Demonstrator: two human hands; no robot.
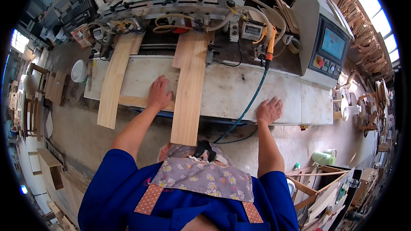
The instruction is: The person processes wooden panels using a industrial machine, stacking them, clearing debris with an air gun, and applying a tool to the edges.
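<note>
My left hand [159, 93] rests on the machine's white worktop, fingers extended, between two long pale boards. The left board [112, 86] and the right board [188, 92] run from under the machine's clamps out past the front edge. A narrow wooden strip [133, 101] lies along that edge, reaching to my left hand. A shorter board [177, 57] sits against the right board, partly under it or beside it; I cannot tell which. Farther right, my right hand [270, 110] lies on the worktop [239, 87] near its front edge, fingers apart, holding nothing.
A dark green hose [255, 96] with an orange air gun [269, 49] hangs across the worktop between my hands. The machine's beam [171, 2] spans the back. A control panel [327, 45] stands at right. A white bucket [79, 71] is on the floor at left.
</note>
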